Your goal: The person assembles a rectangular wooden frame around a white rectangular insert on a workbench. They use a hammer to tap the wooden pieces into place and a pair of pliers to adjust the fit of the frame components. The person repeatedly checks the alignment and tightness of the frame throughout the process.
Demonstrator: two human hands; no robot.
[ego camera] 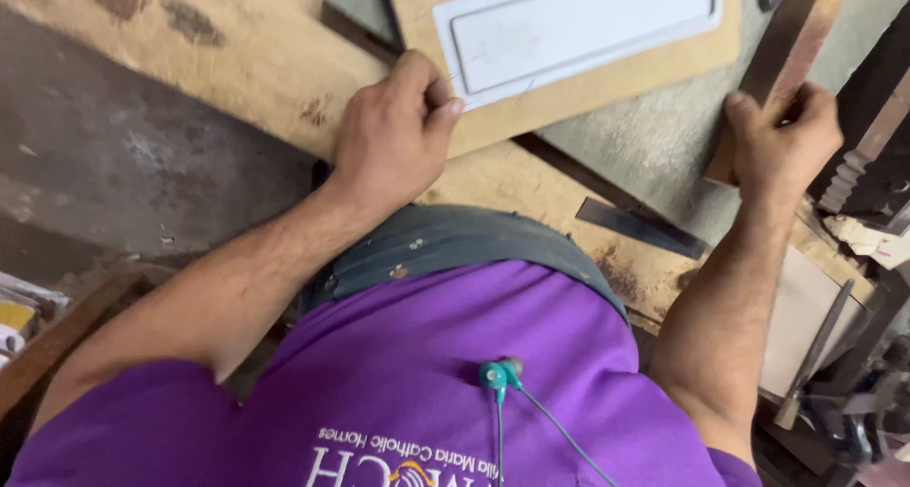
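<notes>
Two hands point(393, 131), two boards point(569, 89)

desk point(654, 136): grey, dusty top | on it: worn plywood sheet point(237, 60) running across | brown board point(569, 98) lying over the plywood, white recessed panel point(578, 22) on top | dark flat strip point(640, 228) lies near the front edge

The white panel point(578, 27) runs off the top edge. The wooden strip point(782, 60) does too. The left hand point(393, 136) hides the fibreboard's point(607, 89) near corner.
</notes>
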